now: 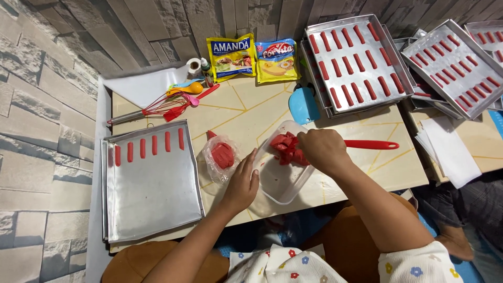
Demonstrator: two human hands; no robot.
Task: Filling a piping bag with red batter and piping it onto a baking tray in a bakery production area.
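Observation:
A clear plastic container [280, 183] lies tilted on the low table and holds a lump of red dough [283, 144]. My left hand [242, 183] rests against the container's left rim, steadying it. My right hand [324, 151] reaches into the container, its fingers closed in the red dough. A red spatula handle [372, 144] sticks out to the right from under that hand. A piping bag with red dough [222, 155] lies just left of the container. To the left, a metal tray [152, 194] carries a row of several red dough strips [148, 147] along its far edge.
Stacked trays filled with red strips [356, 60] stand at the back right, with more trays [456, 65] beyond. Two snack-style packets [254, 57], a red whisk [160, 107], small bottles, a blue scraper [304, 105] and white paper sheets [450, 152] lie around. A stone-pattern wall borders the left.

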